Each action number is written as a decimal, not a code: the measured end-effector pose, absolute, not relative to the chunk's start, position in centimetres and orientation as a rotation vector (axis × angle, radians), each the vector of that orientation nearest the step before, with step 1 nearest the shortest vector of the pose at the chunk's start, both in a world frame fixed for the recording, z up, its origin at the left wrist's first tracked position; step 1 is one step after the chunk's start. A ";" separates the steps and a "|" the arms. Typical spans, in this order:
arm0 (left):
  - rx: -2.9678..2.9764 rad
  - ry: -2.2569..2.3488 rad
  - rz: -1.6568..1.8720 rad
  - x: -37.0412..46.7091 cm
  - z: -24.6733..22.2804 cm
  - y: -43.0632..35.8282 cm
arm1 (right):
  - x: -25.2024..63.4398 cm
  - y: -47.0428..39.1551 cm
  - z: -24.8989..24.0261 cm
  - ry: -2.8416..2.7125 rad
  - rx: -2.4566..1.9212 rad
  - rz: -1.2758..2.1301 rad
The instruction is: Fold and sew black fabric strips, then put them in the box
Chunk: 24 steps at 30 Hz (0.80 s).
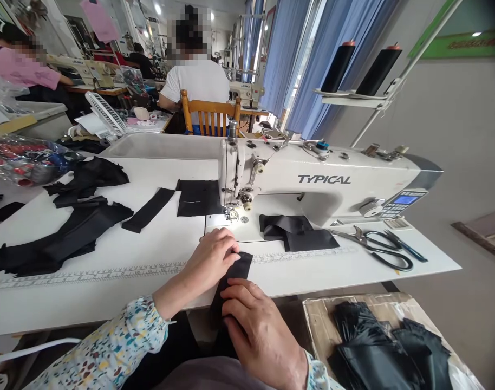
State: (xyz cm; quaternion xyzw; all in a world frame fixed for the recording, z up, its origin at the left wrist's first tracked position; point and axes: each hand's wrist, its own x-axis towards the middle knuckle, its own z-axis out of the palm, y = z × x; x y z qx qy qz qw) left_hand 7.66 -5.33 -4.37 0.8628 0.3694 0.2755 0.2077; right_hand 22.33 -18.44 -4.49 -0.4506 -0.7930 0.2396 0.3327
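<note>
A black fabric strip (241, 265) hangs over the table's front edge, below the needle area of the white sewing machine (320, 168). My left hand (209, 260) is closed, its fingertips pinching the upper left edge of the strip. Lower down, my right hand (259, 325) has its fingers bent round the strip's right side, gripping it. Flat black pieces (199, 199) lie left of the needle, and a folded black piece (298, 233) lies under the machine arm. Part of the strip is hidden by my hands.
Scissors (377, 245) lie at the table's right. Black fabric piles (64, 233) and a short strip (150, 210) cover the left. A cardboard box (320, 325) with black pieces stands at lower right. Behind the machine are a wooden chair (210, 114) and a seated person (199, 81).
</note>
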 end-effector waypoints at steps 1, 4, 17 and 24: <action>2.400 1.017 0.763 7.6 -4.3 -5.3 | 22.6 -18.4 -4.3 -2.039 -1.175 0.691; 2.370 1.025 0.767 6.9 -3.6 -5.9 | 24.3 -17.6 -3.6 -1.816 -1.247 0.808; 1.508 0.887 0.882 4.7 -0.8 -8.4 | 23.6 -13.0 -3.4 -1.269 -1.165 1.149; 1.506 0.994 0.910 4.6 -1.6 -9.2 | 22.9 -13.1 -3.2 -1.299 -1.160 1.123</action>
